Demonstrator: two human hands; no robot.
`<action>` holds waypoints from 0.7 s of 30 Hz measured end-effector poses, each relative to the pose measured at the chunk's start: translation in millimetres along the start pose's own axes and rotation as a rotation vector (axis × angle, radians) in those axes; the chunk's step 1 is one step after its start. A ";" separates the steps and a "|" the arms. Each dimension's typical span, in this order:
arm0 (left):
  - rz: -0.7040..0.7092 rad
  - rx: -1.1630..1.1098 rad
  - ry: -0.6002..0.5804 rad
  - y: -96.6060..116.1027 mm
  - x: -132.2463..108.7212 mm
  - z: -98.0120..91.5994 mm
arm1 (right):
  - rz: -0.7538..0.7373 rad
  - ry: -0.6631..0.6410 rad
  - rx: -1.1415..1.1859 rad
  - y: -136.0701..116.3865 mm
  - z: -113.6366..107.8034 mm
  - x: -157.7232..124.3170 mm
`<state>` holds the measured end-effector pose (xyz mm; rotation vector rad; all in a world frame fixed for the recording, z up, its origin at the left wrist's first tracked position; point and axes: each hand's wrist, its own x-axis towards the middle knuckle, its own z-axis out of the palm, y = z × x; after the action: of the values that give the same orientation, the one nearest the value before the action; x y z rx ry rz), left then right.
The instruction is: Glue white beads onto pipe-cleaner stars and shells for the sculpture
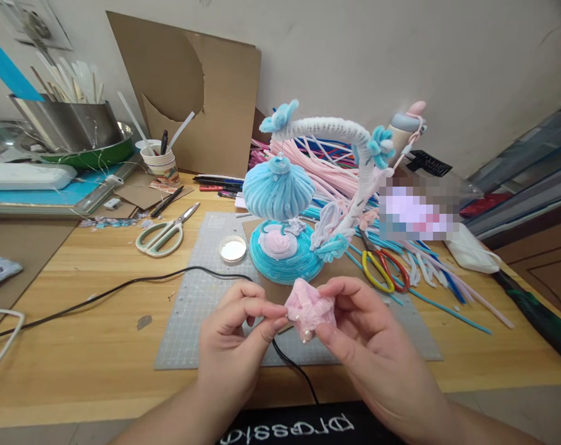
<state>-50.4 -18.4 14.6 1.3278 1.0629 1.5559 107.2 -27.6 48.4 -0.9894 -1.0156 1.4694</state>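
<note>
A small fuzzy pink star [310, 304] with pearl-like beads on its lower point is held above the cutting mat [188, 315]. My right hand [371, 334] grips its right side between thumb and fingers. At the star's left tip, the thumb and forefinger of my left hand [238, 334] are pinched together; a tiny pale bead seems to lie there, mostly hidden. Just beyond my hands stands a pipe-cleaner lamp, with a light-blue pleated shade [278, 188] hanging from a white wrapped arch [329, 128] over a round turquoise base [285, 262].
A small round dish [233, 248] sits left of the base. Green-handled scissors [162, 235] lie farther left, and yellow-and-red-handled scissors [385, 270] lie right. A black cable [136, 278] crosses the table. Bundled pipe cleaners [317, 164], a paper cup [160, 162] and cardboard [229, 99] stand behind.
</note>
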 end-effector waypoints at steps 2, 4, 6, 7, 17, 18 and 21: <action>-0.012 0.005 0.000 0.8 0.7 0.4 | 0.004 -0.006 -0.009 -0.2 -0.4 -0.6; -0.025 -0.004 0.000 0.9 1.5 0.7 | 0.009 -0.005 -0.009 0.0 -1.0 -0.4; -0.040 -0.024 -0.005 -0.1 2.1 0.5 | 0.018 -0.001 0.016 0.7 -1.4 1.0; -0.046 -0.039 -0.013 -1.0 2.1 0.1 | 0.031 0.002 0.038 1.1 -1.5 1.9; -0.481 -0.517 -0.099 -4.8 4.2 5.4 | 0.140 0.016 0.167 4.0 -2.0 4.4; -0.518 -0.553 -0.129 -4.0 4.6 6.4 | 0.142 0.011 0.159 4.5 -2.3 4.6; -0.544 -0.602 -0.159 -2.1 4.5 7.5 | 0.147 -0.003 0.133 6.5 -3.1 5.5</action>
<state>-43.4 -12.8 14.6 0.6614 0.6922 1.1930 107.7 -22.5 40.9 -0.9825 -0.8501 1.6377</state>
